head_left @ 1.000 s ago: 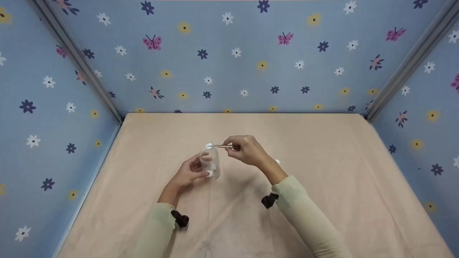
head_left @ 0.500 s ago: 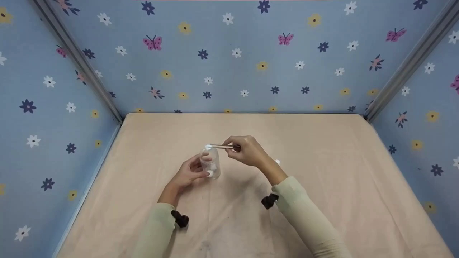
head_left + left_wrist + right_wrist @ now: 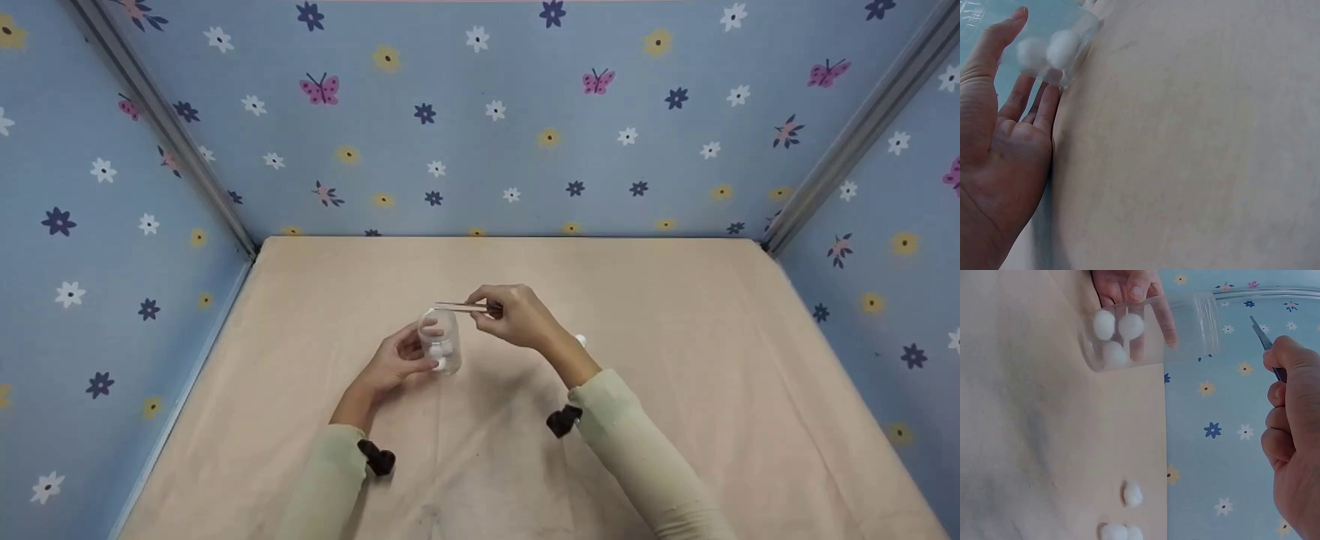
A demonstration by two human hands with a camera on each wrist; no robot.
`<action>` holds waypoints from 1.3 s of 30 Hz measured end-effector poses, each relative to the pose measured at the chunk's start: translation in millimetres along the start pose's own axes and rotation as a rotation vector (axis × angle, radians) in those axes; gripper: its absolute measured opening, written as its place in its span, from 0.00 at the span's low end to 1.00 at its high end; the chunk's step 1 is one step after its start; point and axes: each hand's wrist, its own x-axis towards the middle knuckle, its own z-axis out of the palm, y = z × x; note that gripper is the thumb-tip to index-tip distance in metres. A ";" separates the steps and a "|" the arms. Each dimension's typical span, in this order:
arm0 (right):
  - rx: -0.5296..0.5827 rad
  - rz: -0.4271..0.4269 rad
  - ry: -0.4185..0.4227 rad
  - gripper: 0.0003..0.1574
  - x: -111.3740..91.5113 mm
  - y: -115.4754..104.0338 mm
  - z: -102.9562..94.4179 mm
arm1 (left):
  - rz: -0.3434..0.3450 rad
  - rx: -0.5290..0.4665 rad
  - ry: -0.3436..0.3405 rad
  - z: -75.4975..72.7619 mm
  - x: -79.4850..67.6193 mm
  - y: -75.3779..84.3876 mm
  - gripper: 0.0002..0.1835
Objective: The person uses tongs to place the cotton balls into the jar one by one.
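My left hand (image 3: 395, 360) holds a clear jar (image 3: 450, 363) upright on the table, thumb on the near side and fingers around the back. In the right wrist view, white cotton balls (image 3: 1131, 327) lie at the bottom of the jar, three of them visible. Above the jar's open mouth, my right hand (image 3: 517, 315) pinches a pair of tweezers (image 3: 461, 306). The tweezers' tips are apart, with nothing between them. The left wrist view shows the left thumb (image 3: 1002, 36) against the jar wall.
Loose cotton balls (image 3: 1132, 494) lie on the cloth-covered table (image 3: 675, 315); in the head view one ball (image 3: 581, 340) shows beside the right wrist. A faint clear object (image 3: 430, 517) sits at the near edge. Flower-patterned walls (image 3: 480, 150) enclose the back and sides.
The cotton ball that the tweezers held over the jar's mouth has been let go and is in the jar. The tweezers' tips have spread. Both hands have stayed almost still.
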 end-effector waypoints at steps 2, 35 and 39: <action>0.001 0.006 0.000 0.10 -0.4 1.0 -0.1 | 0.002 0.003 -0.004 -0.6 -0.4 0.2 0.44; -0.016 0.080 0.096 0.10 -36.8 53.5 -38.5 | -0.010 0.006 -0.011 -1.7 -2.0 -0.1 0.44; -0.023 0.087 0.107 0.09 -42.8 59.8 -43.1 | -0.015 0.012 -0.006 -1.6 -1.3 -0.6 0.44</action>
